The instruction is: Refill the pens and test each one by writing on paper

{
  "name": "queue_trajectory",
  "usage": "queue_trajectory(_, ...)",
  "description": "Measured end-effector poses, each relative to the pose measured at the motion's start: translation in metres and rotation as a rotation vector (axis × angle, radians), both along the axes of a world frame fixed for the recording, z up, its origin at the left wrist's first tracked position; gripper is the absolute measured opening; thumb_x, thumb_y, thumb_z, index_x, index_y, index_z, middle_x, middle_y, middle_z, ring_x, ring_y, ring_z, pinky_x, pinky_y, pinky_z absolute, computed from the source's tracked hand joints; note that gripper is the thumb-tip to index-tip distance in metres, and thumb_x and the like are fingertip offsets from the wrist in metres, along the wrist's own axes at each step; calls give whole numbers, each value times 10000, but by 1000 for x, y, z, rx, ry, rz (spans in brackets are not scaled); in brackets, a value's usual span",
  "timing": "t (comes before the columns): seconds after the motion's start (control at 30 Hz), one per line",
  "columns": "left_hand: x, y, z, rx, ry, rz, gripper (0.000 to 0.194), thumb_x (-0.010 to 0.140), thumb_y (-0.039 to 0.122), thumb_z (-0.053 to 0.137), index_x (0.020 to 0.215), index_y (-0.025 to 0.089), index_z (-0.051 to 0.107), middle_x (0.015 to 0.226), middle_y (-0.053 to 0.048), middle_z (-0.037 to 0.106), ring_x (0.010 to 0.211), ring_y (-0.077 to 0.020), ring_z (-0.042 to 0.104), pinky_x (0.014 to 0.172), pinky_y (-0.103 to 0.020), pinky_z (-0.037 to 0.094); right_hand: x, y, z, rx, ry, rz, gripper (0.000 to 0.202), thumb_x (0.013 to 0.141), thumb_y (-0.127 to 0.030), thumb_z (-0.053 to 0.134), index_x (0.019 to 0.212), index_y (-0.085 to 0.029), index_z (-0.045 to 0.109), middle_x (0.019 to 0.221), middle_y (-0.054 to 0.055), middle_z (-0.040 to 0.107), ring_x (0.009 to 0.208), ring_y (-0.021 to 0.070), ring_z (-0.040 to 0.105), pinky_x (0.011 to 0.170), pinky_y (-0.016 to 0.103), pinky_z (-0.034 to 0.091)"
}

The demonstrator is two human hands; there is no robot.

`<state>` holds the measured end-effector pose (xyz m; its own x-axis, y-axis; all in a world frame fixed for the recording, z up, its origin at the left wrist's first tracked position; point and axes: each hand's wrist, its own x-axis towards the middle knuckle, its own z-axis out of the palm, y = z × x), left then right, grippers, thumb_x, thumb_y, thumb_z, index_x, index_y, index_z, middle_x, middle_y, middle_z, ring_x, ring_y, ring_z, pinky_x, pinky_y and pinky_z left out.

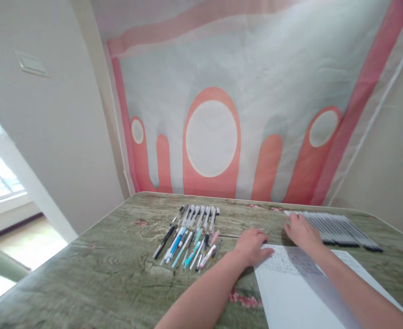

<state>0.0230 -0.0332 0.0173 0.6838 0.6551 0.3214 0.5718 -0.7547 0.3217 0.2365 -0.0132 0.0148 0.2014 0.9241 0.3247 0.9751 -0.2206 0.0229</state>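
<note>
So, just the head view here, looking down at a wood-grain table (102, 265) with two bare hands over the right part of it. The left hand (251, 246) is by the upper left corner of a white sheet of paper (283, 297), thumb apart from the curled fingers. Something dark shows at the fingertips, but I can't tell if it's gripped. The right hand (300, 230) is past the paper's top edge, at the left end of a neat row of slim dark-tipped pens (336, 228). Its fingertips are bunched low, and whether they're pinching anything, can't tell. Handwriting covers the upper part of the sheet. Left of the hands there's a jumble of colorful pens (193, 254), with a tidier bunch of white pens (199, 215) just behind. A pink-and-gray backdrop (256, 59) hangs behind the table.
</note>
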Motion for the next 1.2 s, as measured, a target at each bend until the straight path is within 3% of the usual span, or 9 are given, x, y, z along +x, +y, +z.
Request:
queue_trajectory(0.17,-25,30,21,-118,157,501,273,815,256,436,1038,186,579,1025,-84,595,966,-167,551,865,-258,410,-27,-1,-7,38,22,162,179,812,-294,433,935,-172,479,954,87,518,770,194,572,570,274,367)
queue_trajectory(0.27,-48,53,34,-132,221,610,259,771,84,434,956,104,613,972,-151,605,932,-201,576,829,-282,431,-35,-3,-12,70,29,207,169,822,-269,423,961,-187,475,990,72,508,776,177,562,532,255,337)
queue_trajectory(0.37,-71,71,41,-128,264,695,284,758,18,399,936,65,615,991,-195,591,950,-227,571,819,-305,435,-40,-6,-14,74,43,244,173,829,-257,413,977,-194,476,989,56,509,749,159,556,509,248,314)
queue_trajectory(0.57,-93,83,46,-135,314,745,265,766,43,413,915,87,627,971,-186,610,938,-235,580,794,-303,443,-45,-8,-12,80,90,326,168,823,-231,412,969,-200,488,982,38,510,761,140,546,527,236,320)
queue_trajectory(1.2,-84,78,30,-101,309,701,237,785,136,440,935,104,620,985,-161,608,938,-206,574,800,-266,425,-48,-13,-6,65,147,391,186,830,-221,390,972,-204,509,985,38,521,804,141,547,574,231,353)
